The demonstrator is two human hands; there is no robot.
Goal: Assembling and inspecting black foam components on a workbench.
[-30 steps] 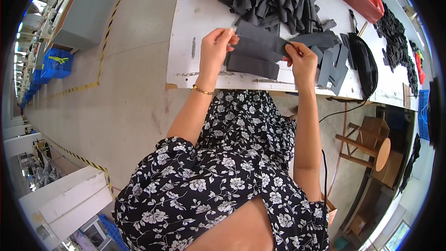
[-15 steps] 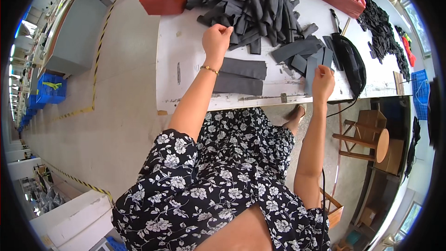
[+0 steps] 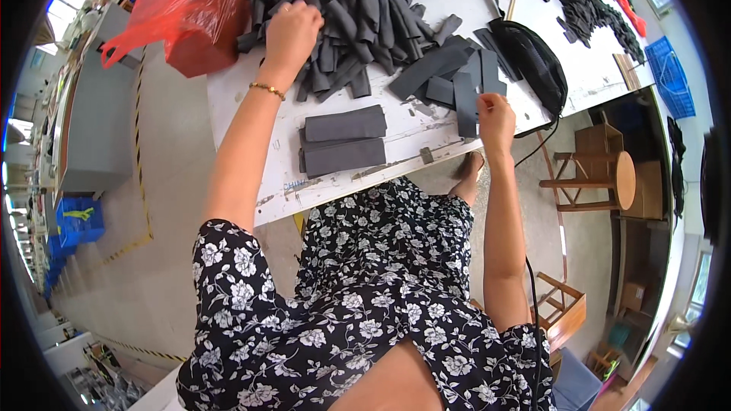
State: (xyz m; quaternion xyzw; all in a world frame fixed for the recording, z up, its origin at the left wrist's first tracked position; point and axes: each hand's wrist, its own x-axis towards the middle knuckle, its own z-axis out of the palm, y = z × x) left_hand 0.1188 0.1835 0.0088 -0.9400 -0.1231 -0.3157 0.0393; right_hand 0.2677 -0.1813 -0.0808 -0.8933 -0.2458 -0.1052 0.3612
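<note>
Here's the loose pile of curled dark strips (image 3: 369,19), up on the white table (image 3: 411,133), and the left hand (image 3: 291,36) is right at its left side! Those fingers are bent inward, though whether they grip a strip I can't tell. Over to the flat dark strips (image 3: 438,80), fanned between pile and table edge: the right hand (image 3: 496,120) is at their near end, thumb and finger close together, beside one strip's edge; a hold can't be made out. Nearer the person, two neat stacks (image 3: 344,156) lie side by side. A black mesh pouch (image 3: 531,61) sits rightward, red plastic bags (image 3: 209,19) flank the pile, and a wooden stool (image 3: 624,180) stands beyond the table edge.
</note>
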